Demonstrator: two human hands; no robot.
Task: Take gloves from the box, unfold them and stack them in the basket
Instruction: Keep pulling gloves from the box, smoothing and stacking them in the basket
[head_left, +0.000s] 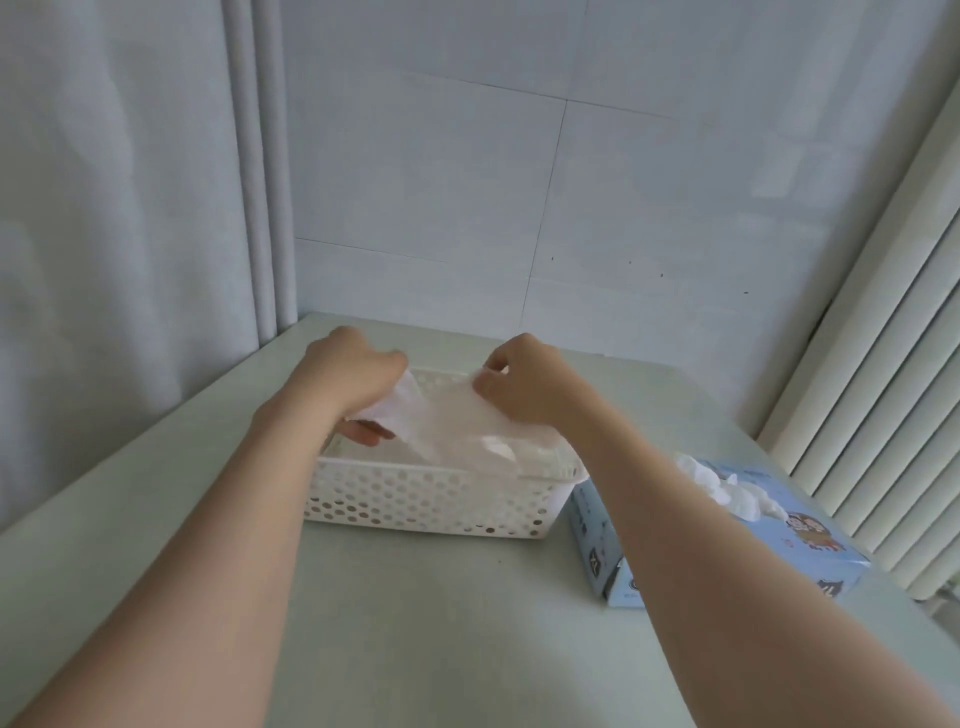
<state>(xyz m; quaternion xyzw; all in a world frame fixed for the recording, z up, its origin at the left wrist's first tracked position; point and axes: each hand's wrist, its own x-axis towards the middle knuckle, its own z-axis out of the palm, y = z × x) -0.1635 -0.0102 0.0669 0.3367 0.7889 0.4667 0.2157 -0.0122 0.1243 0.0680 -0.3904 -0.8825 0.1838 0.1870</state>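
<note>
A thin translucent plastic glove (457, 423) is stretched out above the white perforated basket (415, 499). My left hand (348, 379) grips its left end, where the film bunches white. My right hand (524, 382) pinches its right edge between thumb and fingers. Both hands hover over the basket's far half. More clear film lies inside the basket, hard to tell apart from the held glove. To the right stands the light-blue glove box (779, 540), with white gloves (722, 483) sticking out of its top slot.
The basket and box sit on a pale green table (441, 623) pushed against a tiled wall. A curtain hangs at the left and a ribbed radiator (883, 364) runs along the right, close behind the box.
</note>
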